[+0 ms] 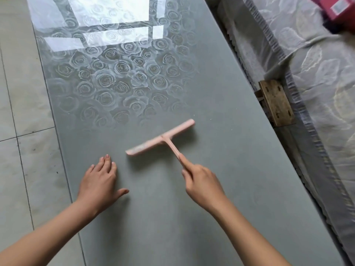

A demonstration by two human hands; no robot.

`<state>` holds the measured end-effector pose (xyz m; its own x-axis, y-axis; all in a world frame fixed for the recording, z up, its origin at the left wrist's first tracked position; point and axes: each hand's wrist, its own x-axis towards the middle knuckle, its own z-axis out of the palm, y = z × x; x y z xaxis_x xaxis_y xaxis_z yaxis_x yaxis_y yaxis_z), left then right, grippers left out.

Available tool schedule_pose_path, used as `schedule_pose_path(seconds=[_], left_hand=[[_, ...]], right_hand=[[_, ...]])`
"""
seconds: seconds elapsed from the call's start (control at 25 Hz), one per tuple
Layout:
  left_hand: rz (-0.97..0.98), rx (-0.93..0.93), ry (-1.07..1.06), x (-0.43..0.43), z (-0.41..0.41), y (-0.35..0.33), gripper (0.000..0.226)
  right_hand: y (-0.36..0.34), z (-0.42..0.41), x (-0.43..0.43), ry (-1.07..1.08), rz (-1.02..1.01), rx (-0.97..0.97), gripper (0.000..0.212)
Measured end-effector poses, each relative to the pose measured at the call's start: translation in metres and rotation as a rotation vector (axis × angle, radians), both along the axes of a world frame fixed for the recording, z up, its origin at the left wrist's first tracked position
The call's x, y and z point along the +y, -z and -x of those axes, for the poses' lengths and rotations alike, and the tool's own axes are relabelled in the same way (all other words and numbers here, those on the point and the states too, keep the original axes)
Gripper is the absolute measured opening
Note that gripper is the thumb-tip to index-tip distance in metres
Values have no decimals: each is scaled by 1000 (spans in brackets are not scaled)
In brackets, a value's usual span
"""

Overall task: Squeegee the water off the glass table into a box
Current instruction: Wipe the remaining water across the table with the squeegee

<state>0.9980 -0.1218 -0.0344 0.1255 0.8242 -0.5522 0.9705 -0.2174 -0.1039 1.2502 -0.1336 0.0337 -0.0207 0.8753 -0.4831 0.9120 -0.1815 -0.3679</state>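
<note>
While our right hand is clamping its grip on the slim handle of the light, stiff squeegee mid-worktop, our left hand is resting flat, grip apart; the blade is probably going to slide easily.

A home living space: a rose-patterned glass table stands on tiled floor beside floral upholstery.

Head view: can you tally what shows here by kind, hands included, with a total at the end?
Squeegee, pink: 1
Hands: 2 (left hand flat on the glass, right hand gripping the squeegee's handle)
Glass table: 1
Wooden block: 1
Pink-red box, blurred and cut off at the corner: 1
Patterned bedcover: 1
Total: 7
</note>
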Motion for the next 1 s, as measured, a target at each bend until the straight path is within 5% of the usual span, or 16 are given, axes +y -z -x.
schedule_pose_path(seconds=[0.16,0.44,0.68,1.0], left_hand=[[39,-41,3,8,0,-6,89],[29,-124,12,9,11,-4,65],[152,-98,-72,5,3,-2,73],[126,-94,-72,-18,-59,-26,78]], right_hand=[[3,38,71,-12,-47,45,51],[-16,1,4,-23,26,-42,53],[-13,49,69,53,-86,74,52],[-65,-98,-124,269,-96,152,43]])
